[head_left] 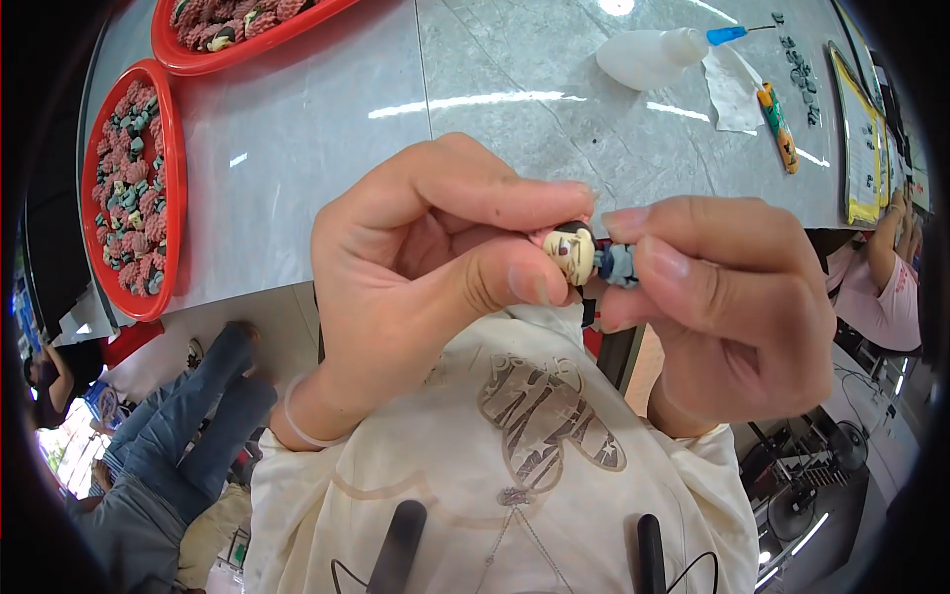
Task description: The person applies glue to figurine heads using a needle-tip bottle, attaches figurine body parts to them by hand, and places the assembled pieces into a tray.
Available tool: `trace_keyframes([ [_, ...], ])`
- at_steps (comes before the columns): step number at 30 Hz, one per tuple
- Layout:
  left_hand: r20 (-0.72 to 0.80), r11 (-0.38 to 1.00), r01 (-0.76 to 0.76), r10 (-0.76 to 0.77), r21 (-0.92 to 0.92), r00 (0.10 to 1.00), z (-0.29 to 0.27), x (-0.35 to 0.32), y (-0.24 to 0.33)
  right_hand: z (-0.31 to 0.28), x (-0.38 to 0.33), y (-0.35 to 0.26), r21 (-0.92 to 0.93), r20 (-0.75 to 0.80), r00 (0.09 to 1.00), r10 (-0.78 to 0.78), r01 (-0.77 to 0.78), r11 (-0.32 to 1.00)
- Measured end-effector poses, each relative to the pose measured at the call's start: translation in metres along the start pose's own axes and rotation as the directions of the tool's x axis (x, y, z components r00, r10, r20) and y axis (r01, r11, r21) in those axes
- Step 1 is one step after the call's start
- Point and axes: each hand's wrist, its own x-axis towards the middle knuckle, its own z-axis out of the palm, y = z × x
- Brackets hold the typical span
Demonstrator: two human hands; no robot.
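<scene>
Close in front of my chest, a tiny figurine is held between my two hands. Its head, with a pale face and dark and pink parts around it, is pinched by the thumb and fingers of my left hand. My right hand grips the small blue-grey body between thumb and fingertips. Head and body meet at the neck, but whether they are joined cannot be made out. Fingers cover the back of the head and the lower end of the body.
Two red trays of small pink and grey-green pieces, one left and one far left, rest on the grey table. Far right are a white needle-tipped bottle, white paper, an orange-green tube, small dark parts and a yellow-edged tray. Other people sit nearby.
</scene>
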Motion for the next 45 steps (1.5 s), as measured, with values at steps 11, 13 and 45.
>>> trace_keyframes([
  [11,-0.071,0.997,0.075,-0.073,0.016,0.995,0.001,0.003,0.014,0.016,0.0,0.015,-0.088,-0.018,0.993,-0.118,0.116,0.989],
  [13,-0.08,0.944,0.239,-0.263,-0.228,0.961,0.004,0.008,0.018,0.013,0.009,0.012,-0.208,0.052,0.984,-0.172,0.179,0.961],
  [45,0.265,-0.1,-0.257,0.083,0.961,0.961,-0.104,0.099,0.12,-0.018,-0.007,0.037,-0.118,-0.324,0.932,0.161,-0.209,0.971],
])
